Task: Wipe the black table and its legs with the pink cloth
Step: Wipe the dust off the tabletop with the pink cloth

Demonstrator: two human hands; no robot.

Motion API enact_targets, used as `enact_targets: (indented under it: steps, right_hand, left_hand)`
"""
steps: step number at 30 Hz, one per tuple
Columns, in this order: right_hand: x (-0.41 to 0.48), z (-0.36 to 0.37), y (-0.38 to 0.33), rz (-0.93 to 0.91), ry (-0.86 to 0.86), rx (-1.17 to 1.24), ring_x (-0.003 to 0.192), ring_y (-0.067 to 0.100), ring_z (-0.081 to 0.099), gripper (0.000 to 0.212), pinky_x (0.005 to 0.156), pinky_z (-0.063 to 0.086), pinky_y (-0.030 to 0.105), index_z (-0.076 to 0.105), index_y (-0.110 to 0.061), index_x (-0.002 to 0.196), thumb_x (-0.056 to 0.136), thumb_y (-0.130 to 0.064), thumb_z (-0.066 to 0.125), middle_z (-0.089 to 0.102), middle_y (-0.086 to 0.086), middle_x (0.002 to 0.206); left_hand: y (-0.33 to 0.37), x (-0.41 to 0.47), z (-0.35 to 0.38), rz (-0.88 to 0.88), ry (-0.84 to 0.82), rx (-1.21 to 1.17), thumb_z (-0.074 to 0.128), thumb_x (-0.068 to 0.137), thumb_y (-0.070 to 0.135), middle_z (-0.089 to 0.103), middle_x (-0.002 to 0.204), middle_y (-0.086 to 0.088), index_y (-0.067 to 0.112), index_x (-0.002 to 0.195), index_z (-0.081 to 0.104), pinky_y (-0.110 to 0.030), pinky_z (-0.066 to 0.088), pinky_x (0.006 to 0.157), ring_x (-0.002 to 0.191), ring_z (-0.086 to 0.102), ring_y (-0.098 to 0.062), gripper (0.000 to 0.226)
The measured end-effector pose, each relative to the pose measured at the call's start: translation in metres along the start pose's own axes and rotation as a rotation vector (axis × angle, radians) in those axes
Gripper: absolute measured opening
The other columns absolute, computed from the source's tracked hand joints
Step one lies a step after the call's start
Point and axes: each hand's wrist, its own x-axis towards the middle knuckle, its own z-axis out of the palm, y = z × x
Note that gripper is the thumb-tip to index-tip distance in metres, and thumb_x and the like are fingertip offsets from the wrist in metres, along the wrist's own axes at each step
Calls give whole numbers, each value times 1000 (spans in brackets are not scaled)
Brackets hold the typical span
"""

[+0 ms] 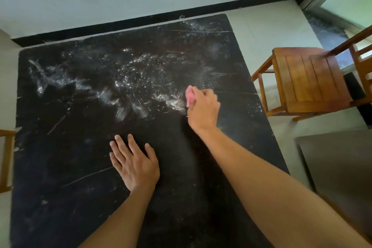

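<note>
The wide, scratched black wooden desk [60, 187] is only partly wiped, as far as one can judge. Its near part, from 4 round through 6 to 8 o'clock, looks mostly dark and bare of powder, with only faint specks and long scratches. A band of white dusty powder [128, 78] lies across the middle and far part, from a thick smear at 9 o'clock through the centre to thinner scatter at 1 o'clock.

The small crumpled pink cloth [190, 94] is bunched in the right grip [203, 108], whose fingers curl round it. It sits low at the right end of that powder band, toward 3 o'clock; contact cannot be told for certain. The left grip [133, 163] is released, lying flat with straight fingers on the dark area near the centre, toward 6 o'clock, probably as a brace.

By my reckoning most of the top is left to do, chiefly the far half. The legs are out of sight, so their state cannot be told; they likely come after the top.
</note>
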Motion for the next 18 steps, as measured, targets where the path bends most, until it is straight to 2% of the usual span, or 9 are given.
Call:
enact_targets:
  steps: [3,5,7,9,10,12,14,16,18]
  right_hand:
    - [-4,-39,71,223,161,-70,110,29,50,28,99,41,42,60,-23,116,93,-9,54,52,10,119]
    - [-27,-56,120,383,170,-82,110,35,49,30,94,43,44,57,-19,118,90,-10,53,49,15,119]
    - [-43,-45,126,442,179,-91,112,35,44,35,92,39,40,55,-15,124,89,-14,54,46,18,124]
    - [-39,-19,92,380,173,-56,109,28,43,29,86,33,27,60,-17,119,93,-27,51,48,14,122]
    - [-31,-7,68,278,151,-31,106,25,44,27,84,31,24,61,-18,115,94,-31,49,50,11,118]
    - [-17,9,29,-7,42,-45,100,26,45,21,86,36,30,63,-16,110,91,-20,55,53,10,111]
    - [6,-1,22,-140,-19,11,102,28,46,24,92,40,37,65,-15,112,90,-10,57,54,10,113]
    - [25,-26,52,-13,52,47,110,28,47,27,97,41,36,63,-16,119,94,-9,55,52,12,119]
    - [35,-57,93,222,187,67,114,30,49,33,99,43,36,58,-15,126,94,-7,55,48,14,126]
  left_hand:
    - [0,0,-1,3,2,-2,45,96,34,15,157,-20,7,144,30,-50,7,118,147,4,-34,57]
    - [2,1,-1,-1,-7,-3,44,96,35,15,157,-20,7,145,30,-50,6,118,147,4,-34,58]
    - [2,1,-1,-7,-20,2,43,96,35,15,157,-20,7,145,30,-50,6,118,147,4,-34,58]
    - [2,1,0,0,-14,9,42,97,35,15,157,-21,7,145,30,-50,7,118,147,4,-34,57]
    - [1,2,0,-1,-11,13,41,97,36,15,157,-20,7,145,30,-50,6,118,147,4,-34,57]
    - [-1,1,0,-3,-19,19,42,97,36,15,157,-20,8,145,30,-50,6,118,147,4,-34,57]
    - [-2,1,0,6,-6,19,44,96,35,15,157,-20,7,145,31,-50,7,119,147,4,-34,58]
    - [-1,2,0,0,-4,18,45,96,35,15,157,-20,7,145,31,-50,7,119,147,5,-34,58]
    - [1,2,0,7,-13,27,44,95,36,15,157,-20,7,145,31,-50,7,118,147,5,-34,59]
